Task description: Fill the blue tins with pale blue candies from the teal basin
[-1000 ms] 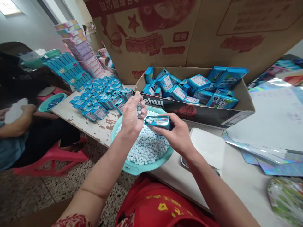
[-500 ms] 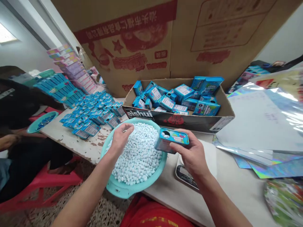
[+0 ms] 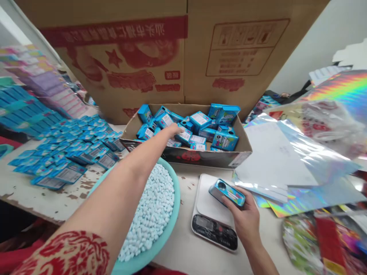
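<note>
My right hand point(image 3: 243, 216) grips a small blue tin point(image 3: 227, 193) and holds it on the white platform of a kitchen scale point(image 3: 206, 208). My left hand point(image 3: 174, 131) reaches forward into a low cardboard tray point(image 3: 243, 147) full of small blue boxes point(image 3: 200, 120); its fingertips touch one of them, and the fingers are partly hidden. Under my left forearm sits a teal basin point(image 3: 174, 202) heaped with pale blue candies point(image 3: 151, 214).
Many blue boxes point(image 3: 65, 149) lie spread over the worn white table at the left, with stacks behind them. A big brown carton point(image 3: 160, 57) stands behind the tray. Holographic sheets point(image 3: 301, 164) and shiny packets point(image 3: 323, 236) cover the right side.
My left hand left the candy basin and stretched forward into the tray of boxes. My right hand lowered the tin onto the scale. The view swung right.
</note>
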A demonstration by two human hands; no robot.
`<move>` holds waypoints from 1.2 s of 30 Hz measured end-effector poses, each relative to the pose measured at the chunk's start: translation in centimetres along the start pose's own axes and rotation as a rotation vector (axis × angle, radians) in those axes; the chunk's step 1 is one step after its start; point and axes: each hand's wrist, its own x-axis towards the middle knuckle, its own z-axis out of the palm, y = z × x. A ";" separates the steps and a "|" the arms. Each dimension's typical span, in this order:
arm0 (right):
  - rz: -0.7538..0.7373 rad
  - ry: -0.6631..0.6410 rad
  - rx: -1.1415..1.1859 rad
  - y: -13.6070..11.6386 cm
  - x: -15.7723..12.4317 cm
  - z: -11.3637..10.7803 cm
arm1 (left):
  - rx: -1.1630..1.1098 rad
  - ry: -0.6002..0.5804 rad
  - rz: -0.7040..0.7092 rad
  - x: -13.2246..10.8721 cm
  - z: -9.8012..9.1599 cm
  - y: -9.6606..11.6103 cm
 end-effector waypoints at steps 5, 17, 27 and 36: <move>-0.069 -0.053 0.016 1.0 -1.2 -0.3 | -0.119 0.006 0.040 -0.2 1.2 0.3; -0.601 0.160 -0.040 -3.6 -5.2 0.4 | -1.105 -0.035 0.260 -13.4 -6.8 -5.0; -0.529 -0.107 0.100 -6.6 -6.6 2.9 | -0.759 0.051 0.549 -25.2 -4.8 -10.9; -0.785 -0.106 -0.313 -8.2 -8.2 6.7 | -0.494 0.213 0.698 -32.9 -0.8 -7.9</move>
